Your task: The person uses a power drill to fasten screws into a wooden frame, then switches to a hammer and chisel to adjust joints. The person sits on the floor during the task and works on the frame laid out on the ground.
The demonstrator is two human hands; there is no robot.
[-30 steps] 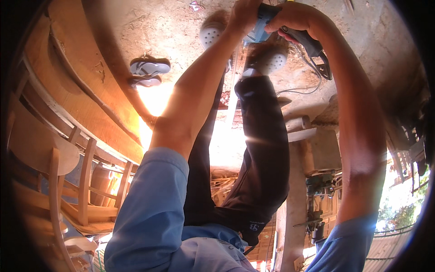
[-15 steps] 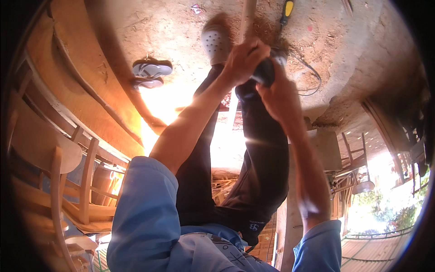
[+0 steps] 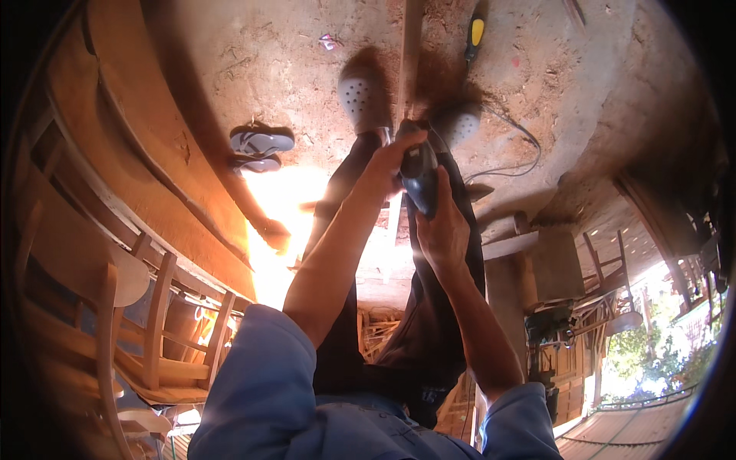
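A dark, rounded hand-held power tool [image 3: 420, 178] rests on or just over a long narrow strip of wood [image 3: 410, 65] that runs between my legs. My left hand [image 3: 393, 157] is closed round its far end. At the near end, my right hand [image 3: 445, 232] grips the tool's body, thumb along its side. The tool's underside is hidden, so contact with the wood cannot be made out. Bright sunlight washes out the strip's nearer part.
A grey cable [image 3: 537, 146] curves over the dusty floor beside my right shoe [image 3: 460, 125]. Further off lies a yellow-and-black handled tool [image 3: 477, 32]. Flip-flops [image 3: 262, 141] lie at left, near large wooden boards [image 3: 142, 146]. Wooden chair frames [image 3: 157, 322] stand at lower left, a wooden box [image 3: 556, 268] at right.
Both hands and the power tool have come nearer to me and slightly left along the wood strip. My right shoe now shows more fully. Both hands keep their grip.
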